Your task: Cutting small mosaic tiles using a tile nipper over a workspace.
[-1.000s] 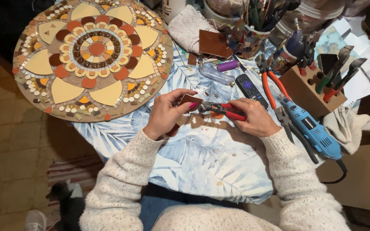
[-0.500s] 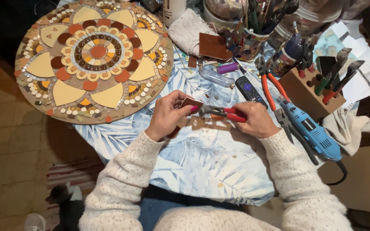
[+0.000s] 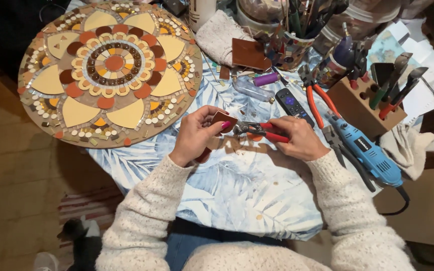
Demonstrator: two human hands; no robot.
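My left hand pinches a small brown tile piece above the table. My right hand grips red-handled tile nippers, whose jaws meet the edge of the tile piece. Both hands hover over a blue-and-white leaf-patterned cloth. To the left lies a round mosaic board with a flower pattern in yellow, orange and brown tiles.
Right of my hands lie a blue rotary tool, orange-handled pliers and a black remote. A wooden block holds tools. A brown tile, a white cloth and a pot of brushes sit at the back.
The hands stay close together over the cloth; the nippers have closed in on the tile piece's edge. The view has shifted slightly.
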